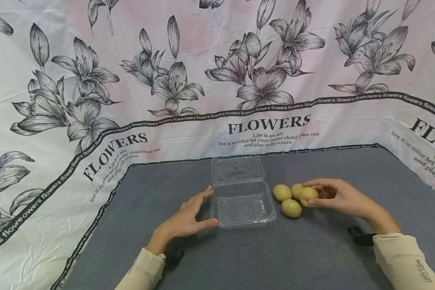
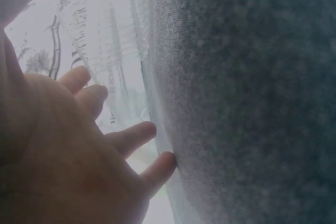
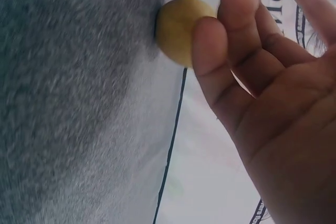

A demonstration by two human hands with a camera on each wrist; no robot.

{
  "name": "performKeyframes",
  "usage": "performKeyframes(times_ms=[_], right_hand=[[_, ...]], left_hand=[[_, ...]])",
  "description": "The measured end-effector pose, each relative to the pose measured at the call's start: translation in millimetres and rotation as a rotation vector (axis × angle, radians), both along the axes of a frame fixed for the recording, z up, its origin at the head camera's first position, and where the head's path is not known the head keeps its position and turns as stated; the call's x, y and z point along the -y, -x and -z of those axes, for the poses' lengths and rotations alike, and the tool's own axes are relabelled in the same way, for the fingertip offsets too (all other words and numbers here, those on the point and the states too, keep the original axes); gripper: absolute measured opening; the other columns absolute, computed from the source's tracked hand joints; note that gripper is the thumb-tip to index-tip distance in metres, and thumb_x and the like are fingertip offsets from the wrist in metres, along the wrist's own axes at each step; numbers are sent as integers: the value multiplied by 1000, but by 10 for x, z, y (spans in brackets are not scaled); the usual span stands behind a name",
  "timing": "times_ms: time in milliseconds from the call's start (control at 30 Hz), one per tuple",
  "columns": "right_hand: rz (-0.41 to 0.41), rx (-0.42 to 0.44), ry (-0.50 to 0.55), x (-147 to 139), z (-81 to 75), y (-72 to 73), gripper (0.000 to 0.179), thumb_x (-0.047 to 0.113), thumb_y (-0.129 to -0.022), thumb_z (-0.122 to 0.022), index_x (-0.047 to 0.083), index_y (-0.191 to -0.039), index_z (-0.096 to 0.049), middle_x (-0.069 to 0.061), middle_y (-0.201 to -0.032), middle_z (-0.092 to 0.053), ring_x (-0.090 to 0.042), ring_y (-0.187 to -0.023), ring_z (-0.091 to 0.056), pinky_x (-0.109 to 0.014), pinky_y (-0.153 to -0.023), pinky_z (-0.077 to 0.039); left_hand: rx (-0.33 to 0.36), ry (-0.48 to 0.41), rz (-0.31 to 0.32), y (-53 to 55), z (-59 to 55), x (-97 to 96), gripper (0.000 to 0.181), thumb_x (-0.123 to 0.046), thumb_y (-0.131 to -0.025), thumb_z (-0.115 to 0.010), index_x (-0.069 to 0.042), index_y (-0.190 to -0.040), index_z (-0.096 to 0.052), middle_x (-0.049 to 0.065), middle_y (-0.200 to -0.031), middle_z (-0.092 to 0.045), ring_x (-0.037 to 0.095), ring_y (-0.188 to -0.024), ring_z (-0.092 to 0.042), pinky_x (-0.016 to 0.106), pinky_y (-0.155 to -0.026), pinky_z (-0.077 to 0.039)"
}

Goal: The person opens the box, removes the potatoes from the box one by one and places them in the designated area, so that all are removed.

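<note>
A clear plastic clamshell box [image 1: 272, 201] lies on the dark grey table with its see-through lid [image 1: 237, 169] tipped back. My left hand [image 1: 188, 215] stands at the left side of the box, fingers spread and fairly straight, with thumb and fingertips right at its edge. To the right of the box, my right hand [image 1: 335, 197] pinches a smooth yellow oval fruit [image 1: 308, 196] between thumb and fingers. Three similar fruits cluster beside it: one at the left [image 1: 282, 193], one in front [image 1: 291, 208] and one behind [image 1: 296, 188], partly covered by the held one.
The grey tabletop [image 1: 246, 257] stretches toward me in front of the box. A white curtain with flower prints [image 1: 188, 137] closes off the back and sides. Dark wrist straps show at the left wrist [image 1: 175, 257] and the right wrist [image 1: 362, 238].
</note>
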State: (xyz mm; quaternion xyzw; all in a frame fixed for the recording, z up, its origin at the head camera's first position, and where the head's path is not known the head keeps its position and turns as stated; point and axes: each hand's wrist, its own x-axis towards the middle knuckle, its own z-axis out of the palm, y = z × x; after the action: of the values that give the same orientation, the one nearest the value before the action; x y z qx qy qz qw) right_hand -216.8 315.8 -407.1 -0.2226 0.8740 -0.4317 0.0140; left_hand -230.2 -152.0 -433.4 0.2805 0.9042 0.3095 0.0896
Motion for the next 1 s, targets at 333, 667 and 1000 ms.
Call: performKeyframes(times_ms=[333, 667, 1000], right_hand=[[-103, 43, -22, -101, 65, -9, 47, 14, -89, -79, 1, -132, -65, 6, -91, -68, -3, -69, -57, -26, -59, -48], [-199, 92, -2, -130, 113, 10, 47, 12, -92, -76, -2, -135, -62, 0, -89, -63, -6, -68, -56, -27, -59, -49], [-180, 107, -54, -148, 105, 12, 49, 16, -92, -76, 0, -136, -62, -5, -95, -66, -6, -68, -56, -27, -58, -48]], left_hand=[[12, 5, -8, -7, 2, 2, 90, -57, -94, -65, -24, -164, -20, -8, -173, -9, 28, -159, -15, 68, -120, -15], [40, 21, -7, -7, -17, 41, 89, -58, -95, -63, -24, -164, -19, -12, -172, -5, 28, -159, -14, 70, -119, -13], [51, 14, -9, -13, -46, 47, 88, -58, -96, -62, -26, -164, -17, -12, -172, -4, 29, -159, -12, 70, -120, -11]])
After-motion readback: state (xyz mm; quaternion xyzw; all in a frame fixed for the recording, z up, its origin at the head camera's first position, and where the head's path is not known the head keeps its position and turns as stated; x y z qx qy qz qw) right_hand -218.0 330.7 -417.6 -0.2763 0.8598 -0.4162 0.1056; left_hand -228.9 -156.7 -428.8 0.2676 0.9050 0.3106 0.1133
